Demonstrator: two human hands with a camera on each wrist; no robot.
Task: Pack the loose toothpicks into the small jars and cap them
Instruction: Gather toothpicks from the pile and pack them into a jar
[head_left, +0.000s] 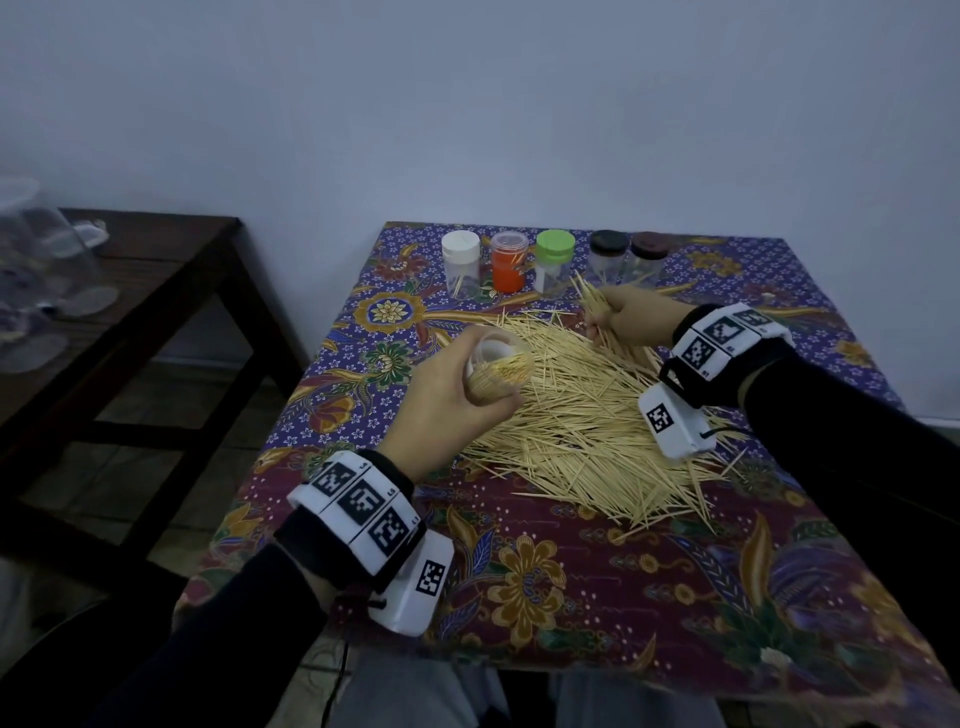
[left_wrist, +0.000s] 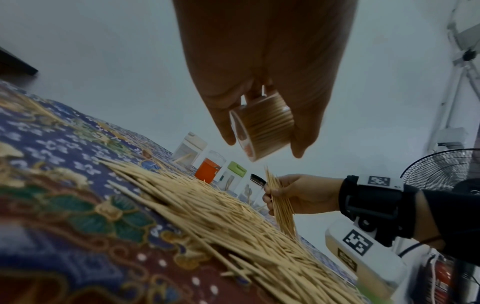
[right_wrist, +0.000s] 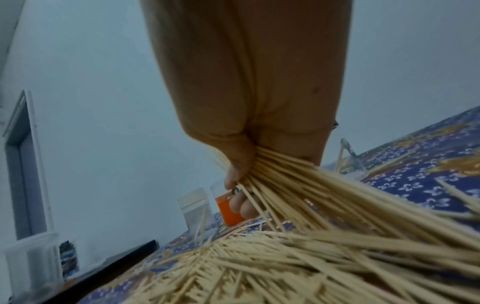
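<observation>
Toothpicks in right hand

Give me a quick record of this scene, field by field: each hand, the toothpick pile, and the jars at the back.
left hand: grips an uncapped jar packed with toothpicks
right hand: grips a bundle of toothpicks
loose pile: spread on the patterned tablecloth
back row: white-capped jar, orange jar, green-capped jar, two dark-capped jars

Dim bluish light, soft shadows, wide-angle bending at edges, wrist views blurred up close
</observation>
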